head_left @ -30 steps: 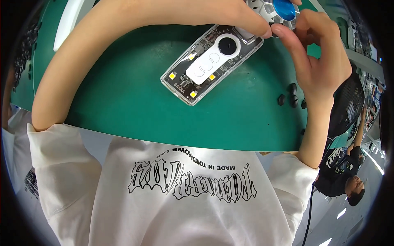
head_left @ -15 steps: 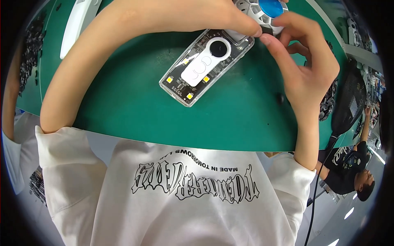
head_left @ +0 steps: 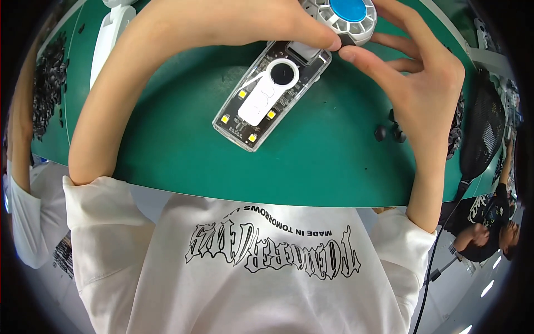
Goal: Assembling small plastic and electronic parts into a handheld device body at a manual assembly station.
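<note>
A handheld fan (head_left: pixel 346 32) with a white slotted round head and a blue centre disc (head_left: pixel 348 8) is held at the top of the head view. Its clear handle (head_left: pixel 236 119) slants down-left, showing a circuit board, small yellow lights and a white button strip. My left hand (head_left: pixel 289 23) is closed around the fan where head and handle meet, its thumb at the head's lower rim. Around the right side of the head curl the fingers of my right hand (head_left: pixel 425 72), thumb bent toward the left thumb. Between the thumbs, a small black part (head_left: pixel 347 40) sits on the rim.
Several small black pieces (head_left: pixel 380 132) lie beside my right wrist on the green table (head_left: pixel 311 167). A black pile (head_left: pixel 50 89) lies far left, near a white device (head_left: pixel 108 42). At right are a black mesh pouch (head_left: pixel 485 117) with a cord and another person (head_left: pixel 484 222).
Fan and both hands have shifted slightly left in view. My right fingers have spread further round the fan head. More black pieces show beside my right wrist.
</note>
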